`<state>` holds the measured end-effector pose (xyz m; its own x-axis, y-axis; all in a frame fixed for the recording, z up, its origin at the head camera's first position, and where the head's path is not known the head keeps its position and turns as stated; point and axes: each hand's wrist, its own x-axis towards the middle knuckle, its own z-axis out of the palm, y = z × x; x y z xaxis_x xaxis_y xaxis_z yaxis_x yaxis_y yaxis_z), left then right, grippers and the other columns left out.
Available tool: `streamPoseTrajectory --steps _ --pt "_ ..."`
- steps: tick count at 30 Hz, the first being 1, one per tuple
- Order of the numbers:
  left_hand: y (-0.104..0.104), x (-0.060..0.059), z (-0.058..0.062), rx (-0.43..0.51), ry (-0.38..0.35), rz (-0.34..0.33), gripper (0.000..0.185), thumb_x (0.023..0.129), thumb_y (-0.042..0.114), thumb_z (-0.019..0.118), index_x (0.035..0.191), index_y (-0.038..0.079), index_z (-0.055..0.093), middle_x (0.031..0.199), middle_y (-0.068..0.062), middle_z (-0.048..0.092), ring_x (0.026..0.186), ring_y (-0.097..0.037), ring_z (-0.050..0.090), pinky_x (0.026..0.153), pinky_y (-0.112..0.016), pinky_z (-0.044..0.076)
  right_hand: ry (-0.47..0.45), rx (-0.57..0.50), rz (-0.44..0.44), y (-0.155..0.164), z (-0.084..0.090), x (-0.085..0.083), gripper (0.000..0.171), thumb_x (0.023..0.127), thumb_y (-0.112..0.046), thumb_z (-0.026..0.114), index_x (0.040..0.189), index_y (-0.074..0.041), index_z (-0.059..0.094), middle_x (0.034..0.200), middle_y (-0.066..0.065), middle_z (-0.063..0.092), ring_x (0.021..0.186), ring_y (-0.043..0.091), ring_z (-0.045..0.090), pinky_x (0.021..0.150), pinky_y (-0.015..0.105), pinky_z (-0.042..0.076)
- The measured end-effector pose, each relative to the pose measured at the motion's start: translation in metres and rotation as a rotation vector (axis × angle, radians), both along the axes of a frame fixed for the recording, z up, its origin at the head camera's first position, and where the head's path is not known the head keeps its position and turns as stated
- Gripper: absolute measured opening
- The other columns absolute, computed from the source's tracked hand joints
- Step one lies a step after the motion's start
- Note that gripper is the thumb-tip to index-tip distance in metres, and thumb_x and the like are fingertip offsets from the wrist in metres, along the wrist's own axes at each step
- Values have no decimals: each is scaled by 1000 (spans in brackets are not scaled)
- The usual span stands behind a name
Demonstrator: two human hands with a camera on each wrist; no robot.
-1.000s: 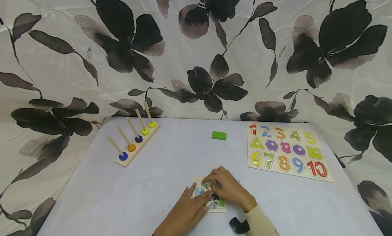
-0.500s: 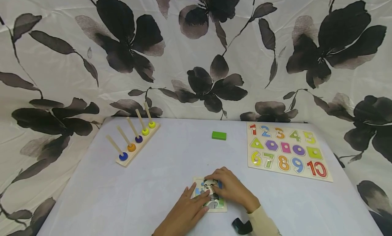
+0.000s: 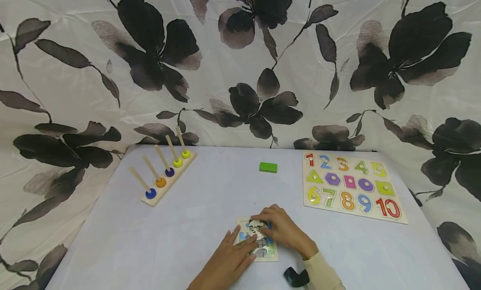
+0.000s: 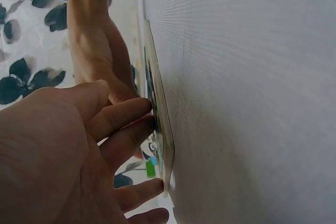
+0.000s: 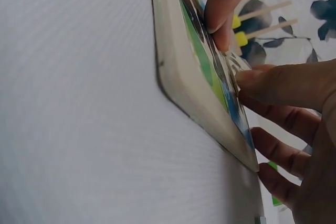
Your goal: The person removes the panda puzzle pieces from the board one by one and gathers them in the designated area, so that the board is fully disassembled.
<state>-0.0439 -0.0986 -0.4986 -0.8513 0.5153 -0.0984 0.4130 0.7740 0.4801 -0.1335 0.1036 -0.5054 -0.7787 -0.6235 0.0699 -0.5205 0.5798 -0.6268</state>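
Observation:
A small wooden panda puzzle [image 3: 275,257] lies on the white-covered table in front of me. My left hand [image 3: 230,256] rests on its left and lower part, fingers spread and fairly straight; the left wrist view shows those fingertips [image 4: 149,104] touching the board. At the top, my right hand [image 3: 282,228] holds the panda's head piece [image 3: 257,225] between curved fingers and thumb. The piece lies level with the picture around it. In the right wrist view, the right thumb [image 5: 252,80] touches the puzzle's face while other fingertips reach its far edge. Both hands hide parts of the picture.
A wooden peg stand [image 3: 169,179] with colored rings is at the back left. A green block [image 3: 268,167] lies at the back middle. A number-and-shape board [image 3: 353,183] is at the right. A black device [image 3: 296,277] is by the right sleeve.
Over the last second the right hand shifted slightly right and the panda's head piece settled, showing more of its face. The left hand stayed in place.

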Motion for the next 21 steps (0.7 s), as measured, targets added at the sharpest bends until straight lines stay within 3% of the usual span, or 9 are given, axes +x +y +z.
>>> streamPoseTrajectory --steps 21 --pt "1 0 1 -15 -50 28 42 101 45 40 136 27 54 146 10 44 143 -38 23 110 -62 22 -113 -115 -12 5 -2 -7 34 81 -25 75 113 -12 72 95 -9 69 92 9 52 83 29 46"
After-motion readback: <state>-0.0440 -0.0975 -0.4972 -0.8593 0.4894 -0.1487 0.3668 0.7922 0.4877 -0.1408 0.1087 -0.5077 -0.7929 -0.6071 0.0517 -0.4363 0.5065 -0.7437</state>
